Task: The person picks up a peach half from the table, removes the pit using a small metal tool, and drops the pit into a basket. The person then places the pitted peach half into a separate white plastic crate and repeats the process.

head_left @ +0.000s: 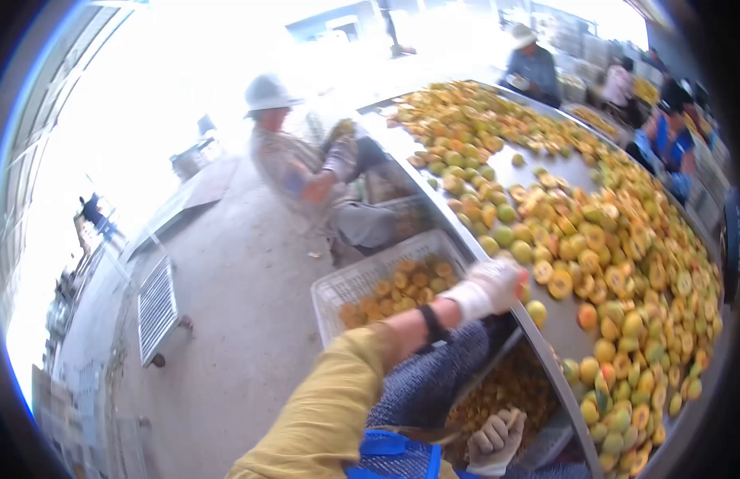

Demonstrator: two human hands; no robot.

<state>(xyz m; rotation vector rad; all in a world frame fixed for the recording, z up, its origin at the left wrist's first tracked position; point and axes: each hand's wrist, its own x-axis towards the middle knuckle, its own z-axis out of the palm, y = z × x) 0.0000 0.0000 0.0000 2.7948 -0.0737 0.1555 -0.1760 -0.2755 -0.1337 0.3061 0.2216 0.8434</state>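
My left hand (496, 286), in a white glove, is closed at the near edge of the metal table (573, 331). A reddish fruit (522, 283) shows at its fingertips, partly hidden and blurred. Lower down, my right hand (494, 444) is gloved too, with curled fingers; what it grips is too small to make out. It hangs over a container of brownish pieces (506, 397) below the table edge. Whole and halved yellow-green fruit (617, 279) covers much of the table.
A white crate (328, 313) holding fruit halves stands on the floor left of the table. Beyond it sits a person in a pale hat (268, 94). Other people (533, 70) are at the table's far side. A slatted cart (158, 307) stands at left.
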